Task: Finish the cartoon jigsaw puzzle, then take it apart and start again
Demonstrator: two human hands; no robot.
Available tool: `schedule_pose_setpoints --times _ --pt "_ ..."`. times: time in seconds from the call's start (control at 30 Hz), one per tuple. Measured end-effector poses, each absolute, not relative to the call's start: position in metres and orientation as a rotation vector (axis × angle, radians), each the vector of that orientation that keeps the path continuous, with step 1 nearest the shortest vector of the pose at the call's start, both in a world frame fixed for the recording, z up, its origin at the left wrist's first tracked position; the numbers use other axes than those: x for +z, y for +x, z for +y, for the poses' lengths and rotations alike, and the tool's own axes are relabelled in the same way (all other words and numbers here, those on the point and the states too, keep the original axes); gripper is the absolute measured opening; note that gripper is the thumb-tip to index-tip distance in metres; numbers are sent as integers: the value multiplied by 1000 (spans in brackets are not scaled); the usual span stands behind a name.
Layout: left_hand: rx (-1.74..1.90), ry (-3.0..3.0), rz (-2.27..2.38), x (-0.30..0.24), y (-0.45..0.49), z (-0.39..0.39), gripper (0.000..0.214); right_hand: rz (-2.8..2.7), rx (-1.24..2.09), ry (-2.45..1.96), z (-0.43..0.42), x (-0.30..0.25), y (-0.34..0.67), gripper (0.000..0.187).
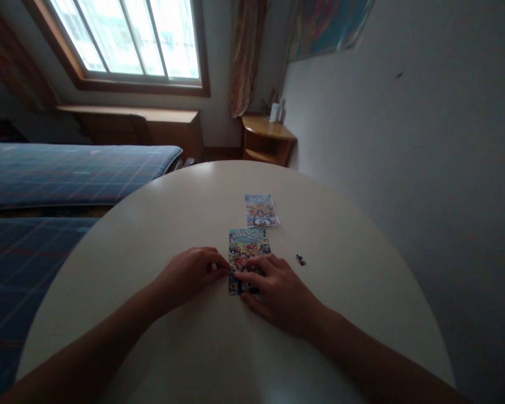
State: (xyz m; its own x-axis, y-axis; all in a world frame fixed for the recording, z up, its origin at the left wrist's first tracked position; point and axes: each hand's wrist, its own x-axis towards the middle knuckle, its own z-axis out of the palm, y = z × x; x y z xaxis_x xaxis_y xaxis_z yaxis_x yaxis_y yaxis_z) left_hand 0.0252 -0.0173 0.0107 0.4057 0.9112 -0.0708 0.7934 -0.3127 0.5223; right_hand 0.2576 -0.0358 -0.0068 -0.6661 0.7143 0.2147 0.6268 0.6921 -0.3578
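A small colourful picture that looks like a jigsaw puzzle (240, 252), with large title lettering along its top, lies flat on the table. Dark patches show in its lower part. My left hand (197, 268) reaches its left edge with thumb and fingertips pinched together; whatever they hold is too small to make out. Across the lower right of the puzzle lies my right hand (273, 283), its fingers apart and the index fingertip near my left fingertips. The right hand covers part of the picture. Off to the right rests a small loose piece (301, 260), apart from both hands.
A printed paper sheet (261, 210) with a similar picture lies just beyond the puzzle. Everything sits on a round white table (185, 207). A blue plaid mattress (79, 174) stands to the left, a wall (404, 151) to the right, and a wooden corner cabinet (269, 128) behind.
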Motion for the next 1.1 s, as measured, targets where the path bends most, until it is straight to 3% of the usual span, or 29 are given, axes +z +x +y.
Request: schedule_pose_setpoints --times 0.2,0.43,0.53,0.63,1.1 --pt "665 2373 1418 -14 18 -9 24 -2635 336 -1058 -39 0 259 38" --pt "722 2366 1429 -31 15 -4 35 -2645 434 -968 -27 9 272 33" --pt "737 2356 1408 -31 15 -3 34 -2571 317 -1176 -15 17 295 19" --pt "761 2337 1373 -29 16 -3 28 -2436 257 -1492 -3 26 325 19" --pt "628 2405 1532 -27 31 -10 54 -2328 728 -1676 8 26 354 25"
